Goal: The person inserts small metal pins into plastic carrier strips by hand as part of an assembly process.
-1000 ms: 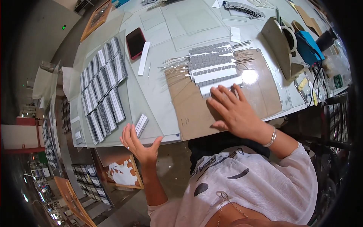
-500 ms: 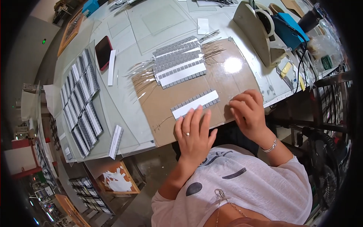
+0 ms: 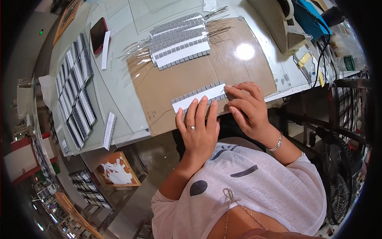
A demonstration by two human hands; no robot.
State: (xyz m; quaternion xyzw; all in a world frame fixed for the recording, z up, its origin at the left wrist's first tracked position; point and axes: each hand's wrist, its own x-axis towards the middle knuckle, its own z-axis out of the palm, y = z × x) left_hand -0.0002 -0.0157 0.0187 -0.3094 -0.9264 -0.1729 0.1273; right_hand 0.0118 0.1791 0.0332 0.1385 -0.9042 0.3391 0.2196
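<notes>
A white strip edged with small grey tabs (image 3: 200,96) lies at a slant on the brown board (image 3: 246,75) near the table's front edge. My left hand (image 3: 197,123) rests with outstretched, parted fingers on the strip's near side. At the strip's right end, my right hand (image 3: 249,105) touches the corner with a fingertip; its fingers are bent and apart. Beyond them sits a stack of similar grey-tabbed strips (image 3: 180,41), thin wires sticking out at both ends. A single thin wire runs left from the strip under my left hand.
Rows of dark-and-white strips (image 3: 75,89) lie on glass sheets at left. Nearby are a phone (image 3: 98,36), a narrow white strip (image 3: 105,50) and a loose tabbed strip (image 3: 108,130). A tape dispenser (image 3: 274,32) stands at back right. A black fan (image 3: 338,179) is at my right.
My right hand has come left and now touches the strip's right end. My left hand stays on the strip. The whole view has shifted, so the table appears higher in the picture.
</notes>
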